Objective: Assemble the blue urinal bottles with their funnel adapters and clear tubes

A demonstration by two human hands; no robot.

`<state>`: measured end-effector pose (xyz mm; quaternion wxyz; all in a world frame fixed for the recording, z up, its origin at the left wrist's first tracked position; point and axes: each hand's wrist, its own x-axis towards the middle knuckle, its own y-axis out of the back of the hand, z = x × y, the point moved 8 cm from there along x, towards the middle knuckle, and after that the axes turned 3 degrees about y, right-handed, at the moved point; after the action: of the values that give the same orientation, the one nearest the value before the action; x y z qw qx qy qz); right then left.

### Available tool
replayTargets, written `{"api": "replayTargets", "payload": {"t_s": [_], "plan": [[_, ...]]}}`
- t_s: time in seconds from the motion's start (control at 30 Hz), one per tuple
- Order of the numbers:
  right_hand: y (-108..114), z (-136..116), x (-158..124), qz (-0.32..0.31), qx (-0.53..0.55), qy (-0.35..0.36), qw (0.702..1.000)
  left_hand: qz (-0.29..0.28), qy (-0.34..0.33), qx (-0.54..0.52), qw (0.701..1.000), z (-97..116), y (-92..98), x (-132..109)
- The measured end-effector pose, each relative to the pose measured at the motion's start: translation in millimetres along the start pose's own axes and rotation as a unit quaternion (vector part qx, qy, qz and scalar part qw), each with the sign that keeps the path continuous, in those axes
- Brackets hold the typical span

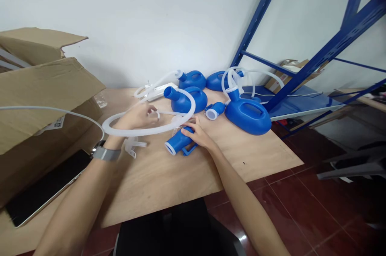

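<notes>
My left hand (139, 117) is curled, its fingertips at a section of a milky hose (147, 130). The hose loops over my left wrist and across toward my right hand. My right hand (197, 133) grips a blue funnel-shaped urinal head (178, 142) with a white rim, lying on its side near the table's middle. Between my hands and just behind them stands a blue urinal bottle (188, 101) with an open neck. A clear plastic clip piece (133, 145) lies below my left wrist. Where the hose meets the blue head is partly hidden by my fingers.
More blue bottles (249, 116) with hoses stand at the right and back, beside another blue head (215, 110). An open cardboard box (51, 99) and a dark tablet (50, 185) are at left. A blue metal rack (289, 103) adjoins the wooden table (169, 183).
</notes>
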<state>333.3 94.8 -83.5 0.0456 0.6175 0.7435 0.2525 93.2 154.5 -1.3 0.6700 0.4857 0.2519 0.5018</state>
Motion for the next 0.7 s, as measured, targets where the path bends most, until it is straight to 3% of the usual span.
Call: {"api": "replayTargets", "payload": {"t_s": [0.1,0.17,0.3,0.37,0.43,0.53,0.7], "plan": [[1,-1,2,0.017,-0.008,0.012,1.000,0.048,-0.033,-0.077,0.995,12,20.3,24],[7,0,3,0.067,0.003,0.016,0.998,0.104,-0.040,-0.139,0.984,17,27.0,38],[43,5,3,0.248,0.002,0.005,0.969,0.144,-0.024,-0.192,0.970,22,11.5,62],[63,2,10,0.297,-0.029,0.020,0.954,0.145,-0.031,-0.178,0.973,25,2.2,71],[78,-5,30,0.281,-0.084,0.044,0.955,0.150,-0.042,-0.157,0.975,27,-2.5,75],[89,-12,74,0.198,-0.156,0.060,0.966,0.159,-0.049,-0.144,0.976,24,-3.7,78],[87,-4,127,0.092,-0.264,0.005,0.960,0.171,-0.054,-0.130,0.975,23,-3.0,79]]}}
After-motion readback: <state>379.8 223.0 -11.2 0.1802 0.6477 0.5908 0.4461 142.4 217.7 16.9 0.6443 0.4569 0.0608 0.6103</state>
